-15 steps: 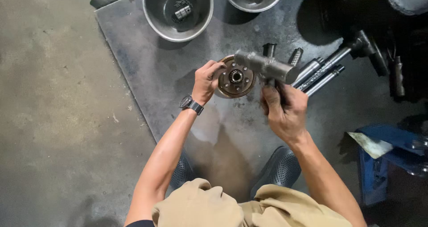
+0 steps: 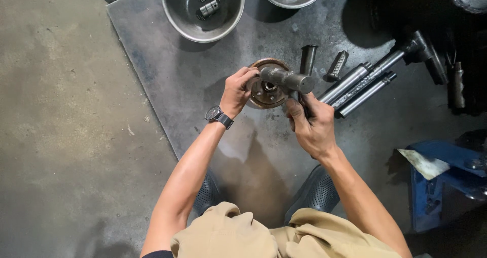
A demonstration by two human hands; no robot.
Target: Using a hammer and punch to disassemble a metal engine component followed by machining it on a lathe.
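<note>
Cross-shaped shaft [image 2: 286, 78] lies level, long axis left-right.

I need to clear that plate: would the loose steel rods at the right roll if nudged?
Probably. The long grey steel rods are round and lie loose on the flat, slightly greasy-looking dark metal plate, so they would likely roll sideways. They look solid, so likely heavy and stiff.

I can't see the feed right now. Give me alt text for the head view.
Seen from above, a left hand steadies a round rusty hub while the right hand grips a grey cross-shaped metal part set against it, over a steel plate. Two metal bowls and several steel rods lie nearby.
</note>
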